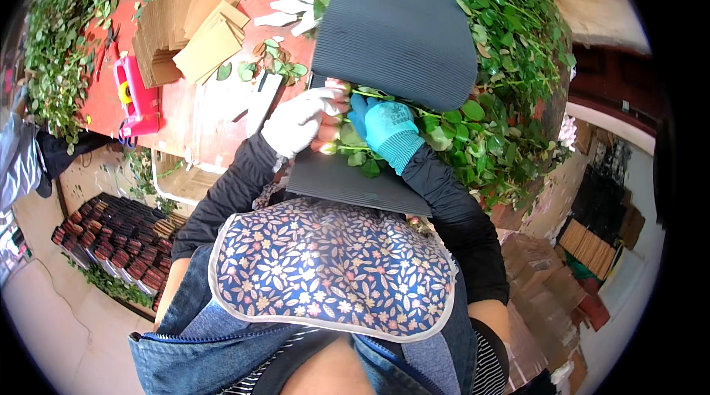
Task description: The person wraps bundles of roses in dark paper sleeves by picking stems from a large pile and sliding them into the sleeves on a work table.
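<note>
On a dark ribbed sheet [355, 187], several pale pink roses [328, 131] lie with their heads to the left and leafy stems to the right. My left hand [299, 120], in a white glove, has its fingers on the uppermost rose head. Close beside it, my right hand [385, 123], in a turquoise glove, is closed around rose stems [360, 92] just behind the heads. Another part of the dark ribbed sheet [394, 34] rises above both hands and covers some of the stems. Roses with white-sleeved heads [291, 6] lie beyond it.
Cardboard pieces [208, 48], a pink tape dispenser [136, 98] and red-handled pruning shears [106, 51] are on the red table [194, 117]. Leafy stems [521, 62] are heaped at right. Bundled roses [116, 245] stand low at left, near another person's sleeve [19, 156].
</note>
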Motion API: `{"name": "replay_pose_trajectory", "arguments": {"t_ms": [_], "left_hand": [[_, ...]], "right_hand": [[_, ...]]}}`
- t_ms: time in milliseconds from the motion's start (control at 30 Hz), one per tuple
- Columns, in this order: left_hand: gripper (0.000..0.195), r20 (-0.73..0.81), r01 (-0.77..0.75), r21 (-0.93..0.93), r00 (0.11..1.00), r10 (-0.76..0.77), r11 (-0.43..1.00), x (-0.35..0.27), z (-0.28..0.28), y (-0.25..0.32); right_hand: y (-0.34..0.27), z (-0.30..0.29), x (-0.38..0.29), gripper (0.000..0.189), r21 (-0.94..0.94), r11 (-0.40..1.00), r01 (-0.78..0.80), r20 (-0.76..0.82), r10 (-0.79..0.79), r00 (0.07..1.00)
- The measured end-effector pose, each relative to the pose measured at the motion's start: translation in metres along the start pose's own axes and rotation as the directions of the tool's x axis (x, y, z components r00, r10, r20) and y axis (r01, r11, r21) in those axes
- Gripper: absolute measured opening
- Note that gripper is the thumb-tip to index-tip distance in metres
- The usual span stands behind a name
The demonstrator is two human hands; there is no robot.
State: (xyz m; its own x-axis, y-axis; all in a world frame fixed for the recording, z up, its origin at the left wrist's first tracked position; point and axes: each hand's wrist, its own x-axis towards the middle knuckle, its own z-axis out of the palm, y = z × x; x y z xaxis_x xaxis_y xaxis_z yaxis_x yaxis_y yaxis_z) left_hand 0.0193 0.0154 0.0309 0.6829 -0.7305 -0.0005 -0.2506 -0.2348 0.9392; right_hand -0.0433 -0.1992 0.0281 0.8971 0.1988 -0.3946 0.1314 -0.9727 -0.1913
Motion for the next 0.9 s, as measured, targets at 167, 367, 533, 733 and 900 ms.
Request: {"name": "replay_pose_trajectory", "arguments": {"t_ms": [167,367,533,733,900], "left_hand": [[0.044,-0.146,0.382,-0.410,0.869,-0.473,0.828,-0.025,-0.003,0.009],[0.056,-0.006,0.314,-0.698,0.896,-0.445,0.644,-0.021,0.031,-0.022],[0.056,0.214,0.419,-0.854,0.824,-0.525,0.309,-0.014,0.019,-0.003],[0.054,0.271,0.386,-0.904,0.848,-0.455,0.181,-0.012,0.023,-0.011],[0.053,0.340,0.444,-0.886,0.819,-0.462,0.136,-0.006,0.015,0.001]], "right_hand": [[-0.003,-0.002,0.003,0.025,0.034,0.999,0.023,-0.081,-0.020,0.997],[0.008,-0.010,-0.013,0.022,0.199,0.974,0.107,-0.216,-0.063,0.974],[0.017,0.000,-0.012,0.032,0.283,0.948,0.145,-0.196,-0.091,0.976],[0.015,-0.014,-0.018,0.036,0.311,0.945,0.106,-0.164,-0.056,0.985],[0.035,0.001,-0.023,0.038,0.411,0.903,0.124,-0.164,-0.061,0.985]]}}
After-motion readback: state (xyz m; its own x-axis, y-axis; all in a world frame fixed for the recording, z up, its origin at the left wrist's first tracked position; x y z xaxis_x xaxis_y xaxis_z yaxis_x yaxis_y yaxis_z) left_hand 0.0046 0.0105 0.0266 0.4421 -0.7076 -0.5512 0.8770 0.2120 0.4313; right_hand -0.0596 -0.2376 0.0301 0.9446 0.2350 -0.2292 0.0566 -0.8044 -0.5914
